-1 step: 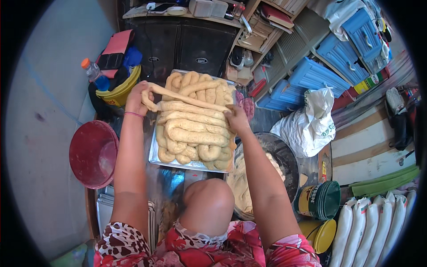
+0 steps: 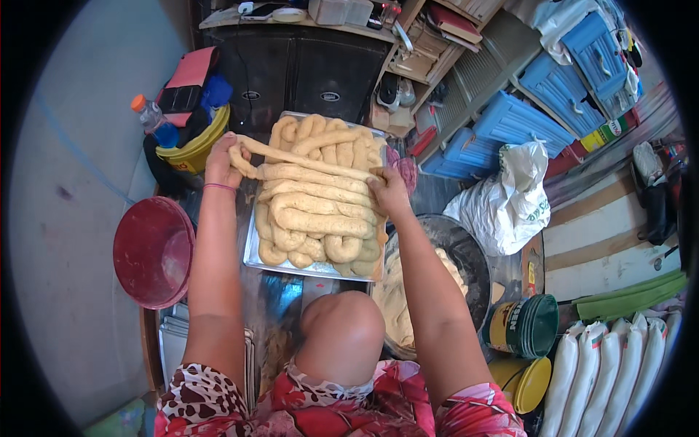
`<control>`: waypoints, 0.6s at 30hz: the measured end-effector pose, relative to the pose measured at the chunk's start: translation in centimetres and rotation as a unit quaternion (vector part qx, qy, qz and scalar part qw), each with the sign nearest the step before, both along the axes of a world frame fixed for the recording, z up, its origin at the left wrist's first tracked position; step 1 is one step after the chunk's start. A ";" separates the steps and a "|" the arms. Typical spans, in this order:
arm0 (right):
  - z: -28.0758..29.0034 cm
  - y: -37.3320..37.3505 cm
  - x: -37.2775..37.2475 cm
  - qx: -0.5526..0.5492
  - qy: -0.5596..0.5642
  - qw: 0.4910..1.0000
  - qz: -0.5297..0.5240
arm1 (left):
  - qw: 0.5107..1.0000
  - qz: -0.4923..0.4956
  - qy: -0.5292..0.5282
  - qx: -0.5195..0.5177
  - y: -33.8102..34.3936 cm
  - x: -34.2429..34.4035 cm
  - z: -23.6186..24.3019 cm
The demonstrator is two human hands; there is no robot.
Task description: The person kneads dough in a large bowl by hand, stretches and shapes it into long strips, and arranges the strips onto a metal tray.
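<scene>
A long pale-yellow rope of dough (image 2: 306, 158) stretches from one of my hands to the other. My left hand (image 2: 224, 162) is closed around its left end, where the rope bends back in a loop. At the right end, my right hand (image 2: 391, 191) grips the rope between thumb and fingers. Below it lies a metal tray (image 2: 253, 251), heaped with thick dough ropes (image 2: 320, 222) laid side by side and folded in loops. My right fingers are partly hidden behind the dough and the hand itself.
Right of the tray stands a dark basin (image 2: 477, 273) holding more dough. A red tub (image 2: 153, 251) and a yellow bucket (image 2: 191, 156) sit at left. At right are a white sack (image 2: 502, 204), a green bucket (image 2: 535, 328) and blue drawers (image 2: 524, 124). My knee (image 2: 342, 331) is close below the tray.
</scene>
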State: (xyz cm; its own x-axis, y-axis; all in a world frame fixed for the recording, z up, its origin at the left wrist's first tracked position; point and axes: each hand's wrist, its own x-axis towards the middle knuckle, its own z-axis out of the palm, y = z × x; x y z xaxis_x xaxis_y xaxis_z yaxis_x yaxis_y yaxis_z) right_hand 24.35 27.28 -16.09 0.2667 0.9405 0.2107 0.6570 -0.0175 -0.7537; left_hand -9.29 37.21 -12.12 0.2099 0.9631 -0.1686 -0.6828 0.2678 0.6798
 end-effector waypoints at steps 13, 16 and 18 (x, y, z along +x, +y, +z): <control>3.8 1.6 -6.7 -0.052 -0.149 0.986 0.062 | 0.681 -0.154 0.686 0.207 -2.8 8.4 4.5; 3.1 1.9 -6.5 -0.078 -0.209 0.972 0.069 | 0.559 0.132 0.679 0.458 -2.0 9.5 2.4; 2.9 1.7 -5.6 -0.022 -0.170 0.981 0.089 | 0.561 0.055 0.681 0.468 -1.6 10.3 0.7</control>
